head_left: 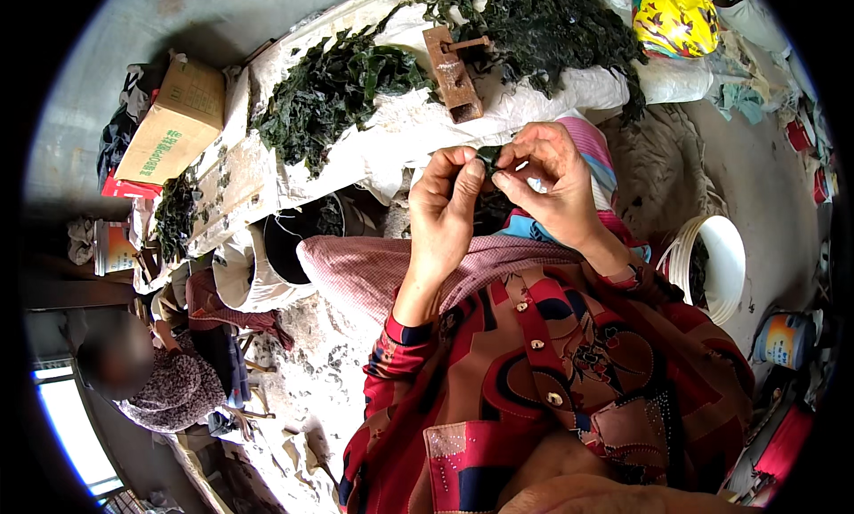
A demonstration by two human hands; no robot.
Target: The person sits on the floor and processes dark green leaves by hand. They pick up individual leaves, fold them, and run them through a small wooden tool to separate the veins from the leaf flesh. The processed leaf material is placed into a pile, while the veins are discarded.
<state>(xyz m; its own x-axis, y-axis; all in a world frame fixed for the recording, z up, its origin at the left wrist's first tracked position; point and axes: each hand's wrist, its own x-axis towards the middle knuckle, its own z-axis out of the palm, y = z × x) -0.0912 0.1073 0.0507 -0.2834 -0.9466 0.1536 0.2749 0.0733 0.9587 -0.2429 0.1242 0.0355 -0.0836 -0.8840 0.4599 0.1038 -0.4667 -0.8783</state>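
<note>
My left hand (pixel 444 203) and my right hand (pixel 554 180) meet over my lap. Between their fingertips they pinch a small dark green piece of seaweed (pixel 489 156). Just beyond them, on a table covered in white sheeting (pixel 400 123), lies a rusty metal block with a bolt (pixel 455 77). A heap of dark seaweed (pixel 333 93) spreads to the left of the block, and a larger seaweed heap (pixel 560 30) lies behind it and to the right. A pink checked cloth (pixel 360 260) covers my lap.
Left of the heaps stands a cardboard box (pixel 173 123). Open containers stand below the table edge, one a pale bucket (pixel 247 270). A white bucket (pixel 724 267) is at my right. A yellow bag (pixel 677 20) sits at the far right. Another person (pixel 173 387) sits at lower left.
</note>
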